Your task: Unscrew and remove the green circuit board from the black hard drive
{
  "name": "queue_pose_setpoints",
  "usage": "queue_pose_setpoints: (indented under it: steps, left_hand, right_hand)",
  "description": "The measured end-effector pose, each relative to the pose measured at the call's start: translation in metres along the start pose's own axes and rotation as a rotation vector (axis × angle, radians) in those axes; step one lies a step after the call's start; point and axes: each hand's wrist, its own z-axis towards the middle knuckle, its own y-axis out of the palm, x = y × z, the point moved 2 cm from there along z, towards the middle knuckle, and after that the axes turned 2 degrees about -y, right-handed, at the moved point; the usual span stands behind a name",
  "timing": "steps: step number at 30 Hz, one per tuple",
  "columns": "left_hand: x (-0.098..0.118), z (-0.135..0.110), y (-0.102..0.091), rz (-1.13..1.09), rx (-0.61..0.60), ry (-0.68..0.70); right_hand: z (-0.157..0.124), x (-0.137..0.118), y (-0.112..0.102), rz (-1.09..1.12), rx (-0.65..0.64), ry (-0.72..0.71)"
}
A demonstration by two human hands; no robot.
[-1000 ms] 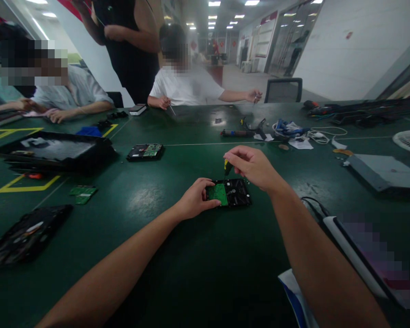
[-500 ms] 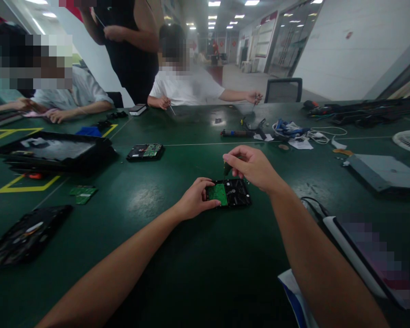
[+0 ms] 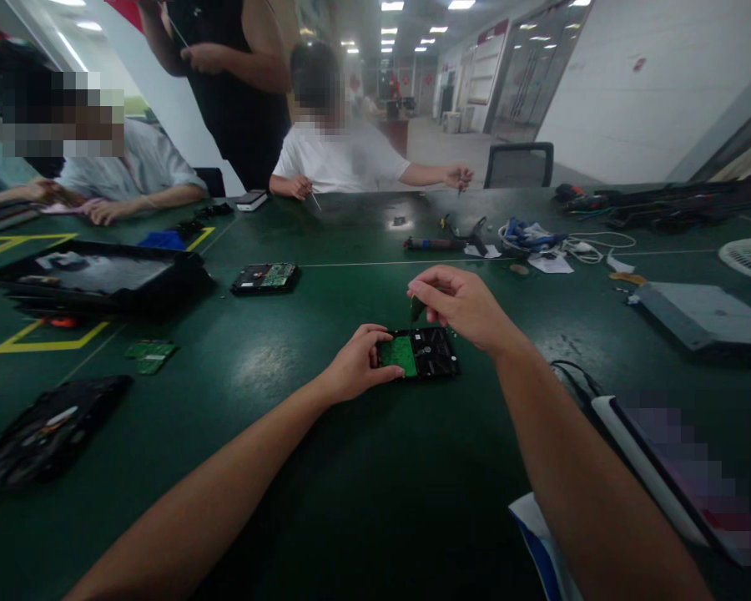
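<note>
A black hard drive with a green circuit board facing up lies on the green table in front of me. My left hand grips its left edge, fingers curled over the board. Just above the drive's far edge, my right hand is closed round a small screwdriver, whose dark tip points down at the drive.
A second hard drive lies farther left, by a black tray and loose green boards. Tools and cables are at the back right, a grey case at the right. Other people sit and stand across the table.
The screwdriver in my right hand has turned slightly, its yellow band no longer showing. Both hands and the drive stay where they were.
</note>
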Motion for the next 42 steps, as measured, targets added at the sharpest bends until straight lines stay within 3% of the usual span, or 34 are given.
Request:
queue_pose_setpoints:
  steps: [15, 23, 30, 35, 42]
  left_hand:
    - [-0.0021, 0.0006, 0.0000, -0.007, 0.007, 0.010]
    - [-0.0032, 0.0005, 0.0001, -0.010, 0.009, 0.014]
    - [-0.0039, 0.0013, 0.0009, -0.008, 0.008, 0.017]
    - [-0.0014, 0.0006, -0.0001, -0.015, -0.003, 0.011]
    - [-0.0049, 0.0006, 0.0016, -0.015, 0.012, 0.015]
  right_hand:
    - [-0.0015, -0.0003, 0.0021, 0.001, 0.013, 0.017]
    - [0.0032, 0.0059, 0.0024, 0.136, 0.014, 0.081]
    - [0.0007, 0.0017, 0.0022, -0.039, 0.017, 0.027]
    - [0.0001, 0.0021, 0.0010, 0.000, 0.050, 0.063]
    - [0.0024, 0.0046, 0.0034, 0.061, -0.009, 0.040]
